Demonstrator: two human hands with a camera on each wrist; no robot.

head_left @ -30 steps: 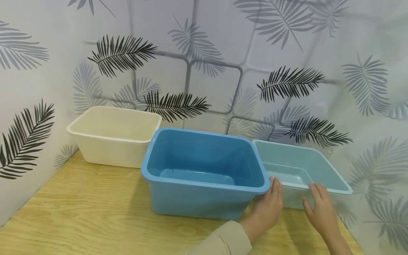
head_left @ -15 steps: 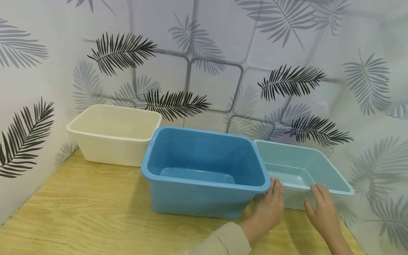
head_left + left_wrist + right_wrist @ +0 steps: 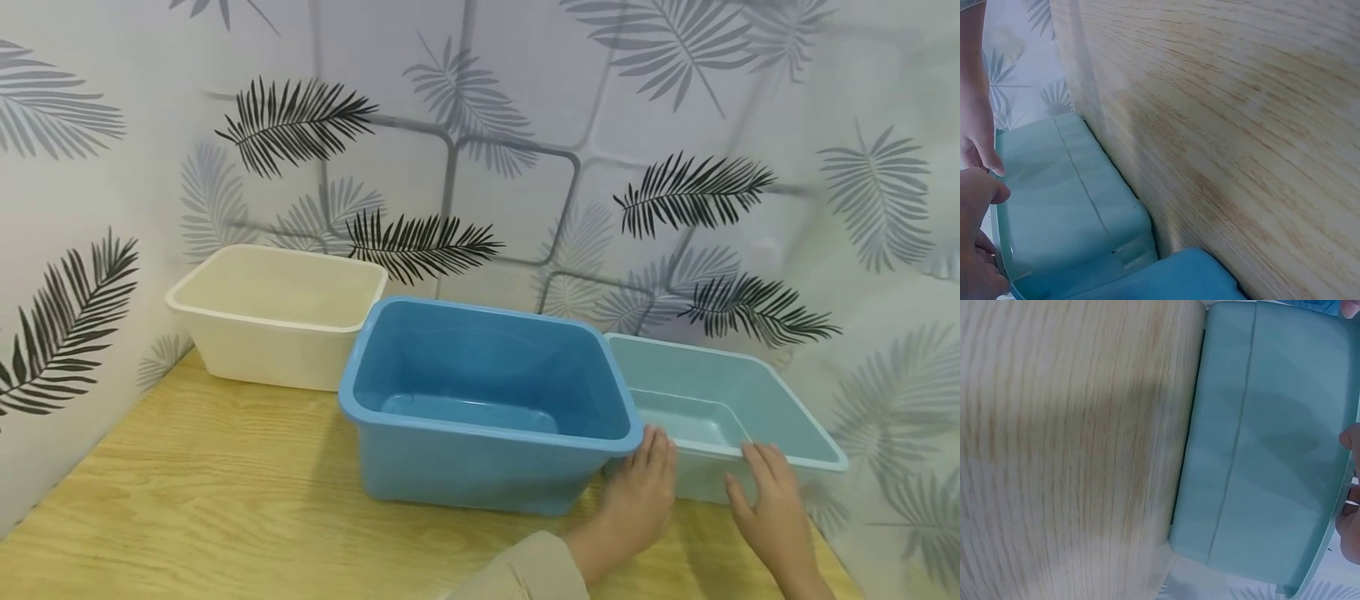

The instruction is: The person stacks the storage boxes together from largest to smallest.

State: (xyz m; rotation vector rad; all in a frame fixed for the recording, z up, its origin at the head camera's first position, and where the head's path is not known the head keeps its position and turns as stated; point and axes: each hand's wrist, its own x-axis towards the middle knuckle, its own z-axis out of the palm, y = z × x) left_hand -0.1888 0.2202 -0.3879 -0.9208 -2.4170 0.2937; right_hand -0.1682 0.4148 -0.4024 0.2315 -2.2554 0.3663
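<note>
A pale teal plastic tub [image 3: 697, 467] stands at the right, its near rim under both hands. My left hand [image 3: 637, 500] grips that rim at its left end, beside the blue tub's corner; in the left wrist view the thumb lies on the tub's outer wall. Farther right, my right hand [image 3: 776, 517] holds the same rim, fingers over the edge and thumb outside, as the right wrist view shows. The larger blue tub [image 3: 480, 471] sits in the middle, its right rim overlapping the teal tub's left end in the head view.
A cream tub [image 3: 270, 350] stands behind and left of the blue one. All three rest on a wood-grain table [image 3: 247, 492]. Leaf-patterned wall covering [image 3: 510, 200] rises close behind them.
The teal tub's right end has come slightly nearer and to the right, together with my right hand. The whole head view has shifted a little. The blue and cream tubs look unmoved.
</note>
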